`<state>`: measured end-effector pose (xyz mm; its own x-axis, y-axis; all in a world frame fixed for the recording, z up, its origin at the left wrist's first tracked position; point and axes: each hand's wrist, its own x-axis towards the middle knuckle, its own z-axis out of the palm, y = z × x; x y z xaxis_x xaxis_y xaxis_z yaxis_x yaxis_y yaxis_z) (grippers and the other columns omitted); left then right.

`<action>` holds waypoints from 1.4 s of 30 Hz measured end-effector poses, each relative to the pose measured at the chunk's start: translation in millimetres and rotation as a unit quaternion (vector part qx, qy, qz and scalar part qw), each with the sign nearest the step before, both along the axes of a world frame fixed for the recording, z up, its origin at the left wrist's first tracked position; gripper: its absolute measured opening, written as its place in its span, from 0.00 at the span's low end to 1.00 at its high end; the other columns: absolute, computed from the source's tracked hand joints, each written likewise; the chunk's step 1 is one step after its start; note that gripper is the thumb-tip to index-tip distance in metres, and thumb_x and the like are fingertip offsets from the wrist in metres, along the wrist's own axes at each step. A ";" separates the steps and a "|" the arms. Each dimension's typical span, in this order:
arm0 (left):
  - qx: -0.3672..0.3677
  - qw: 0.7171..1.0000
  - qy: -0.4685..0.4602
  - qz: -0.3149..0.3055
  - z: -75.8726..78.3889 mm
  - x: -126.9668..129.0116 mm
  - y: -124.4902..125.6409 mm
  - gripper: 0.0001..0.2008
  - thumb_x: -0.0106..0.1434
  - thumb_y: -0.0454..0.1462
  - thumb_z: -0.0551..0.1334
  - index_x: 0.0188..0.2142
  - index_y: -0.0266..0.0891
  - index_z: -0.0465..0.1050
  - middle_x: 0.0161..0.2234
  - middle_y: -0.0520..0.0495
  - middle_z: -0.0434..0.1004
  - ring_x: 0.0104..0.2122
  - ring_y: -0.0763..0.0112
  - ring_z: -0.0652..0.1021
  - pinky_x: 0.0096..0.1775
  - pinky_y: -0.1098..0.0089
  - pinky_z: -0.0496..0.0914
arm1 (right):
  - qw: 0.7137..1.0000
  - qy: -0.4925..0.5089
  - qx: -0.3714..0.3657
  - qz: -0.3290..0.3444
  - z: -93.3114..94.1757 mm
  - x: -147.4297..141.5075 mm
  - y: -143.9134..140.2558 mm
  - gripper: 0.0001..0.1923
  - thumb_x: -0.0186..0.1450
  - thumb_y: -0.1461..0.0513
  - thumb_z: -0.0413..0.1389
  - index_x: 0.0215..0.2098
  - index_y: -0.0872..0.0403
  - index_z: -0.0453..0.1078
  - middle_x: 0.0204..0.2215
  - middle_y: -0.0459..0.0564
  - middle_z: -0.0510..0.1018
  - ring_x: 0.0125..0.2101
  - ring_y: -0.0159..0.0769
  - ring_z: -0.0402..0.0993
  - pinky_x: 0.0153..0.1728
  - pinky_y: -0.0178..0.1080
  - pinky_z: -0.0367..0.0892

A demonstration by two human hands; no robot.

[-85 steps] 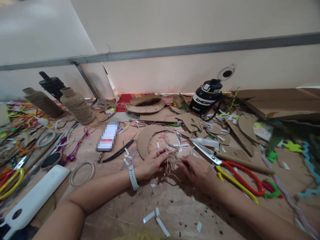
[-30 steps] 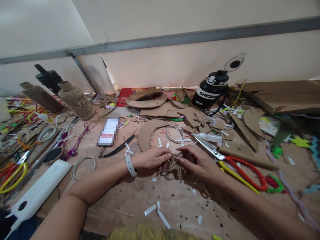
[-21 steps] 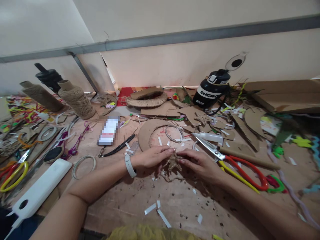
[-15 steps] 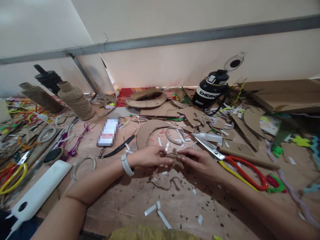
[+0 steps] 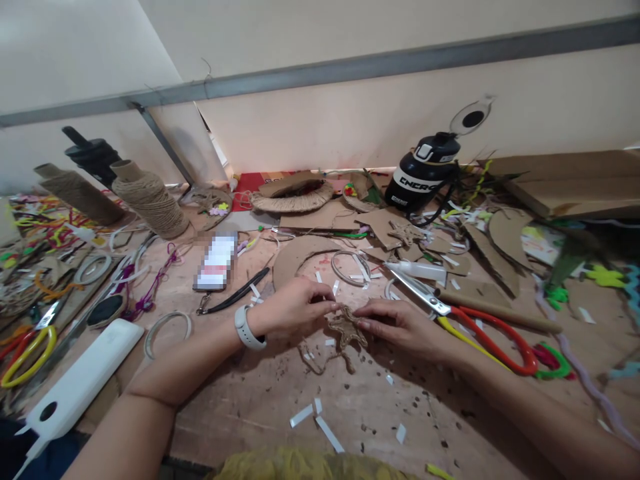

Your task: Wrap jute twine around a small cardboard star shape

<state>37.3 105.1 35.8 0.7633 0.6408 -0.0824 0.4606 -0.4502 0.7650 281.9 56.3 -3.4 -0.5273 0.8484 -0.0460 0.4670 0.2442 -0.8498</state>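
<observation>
The only writing that is showing clearly sits on the round black water bottle with a white band [image 5: 421,179], standing at the back of the wooden bench [image 5: 260,407]: bold black capitals on that band are reading roughly "CNCRC", though the first and last letters are staying uncertain. A smaller white label lower on the bottle is too tiny to read. The phone screen [image 5: 216,261] is appearing blurred out.

A worn wooden table [image 5: 260,400] is carrying craft clutter: twine spools [image 5: 147,200] sitting toward its far left corner, a black bottle [image 5: 423,175] standing at the far edge, scissors [image 5: 470,327] lying right of centre, white paper strips [image 5: 315,420] lying near the front edge.
</observation>
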 end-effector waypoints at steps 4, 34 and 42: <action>0.016 0.998 -0.053 -0.002 -9.1 3.8 0.3 0.14 0.69 0.42 0.58 0.32 0.36 0.75 0.28 0.50 0.75 0.30 0.73 0.71 0.35 0.73 0.63 | 1.000 0.005 -0.028 0.012 5.4 0.3 -0.6 0.20 0.69 0.48 0.53 0.42 0.55 0.78 0.33 0.50 0.82 0.34 0.37 0.76 0.34 0.37 0.70; -0.199 0.973 -0.119 -0.008 -34.4 8.4 -7.3 0.15 0.59 0.37 0.67 0.46 0.33 0.76 0.39 0.42 0.82 0.38 0.68 0.80 0.41 0.70 0.72 | 0.998 -0.038 -0.044 0.008 7.0 -6.6 -5.9 0.12 0.64 0.56 0.54 0.33 0.55 0.74 0.27 0.47 0.74 0.28 0.33 0.67 0.29 0.34 0.62; -0.159 0.984 -0.084 -0.015 -34.1 8.3 -7.8 0.13 0.62 0.37 0.65 0.43 0.32 0.81 0.38 0.43 0.84 0.36 0.68 0.80 0.39 0.73 0.72 | 0.998 -0.052 -0.031 -0.004 4.3 -8.9 -8.4 0.11 0.63 0.56 0.54 0.34 0.55 0.74 0.27 0.47 0.74 0.27 0.33 0.67 0.27 0.34 0.60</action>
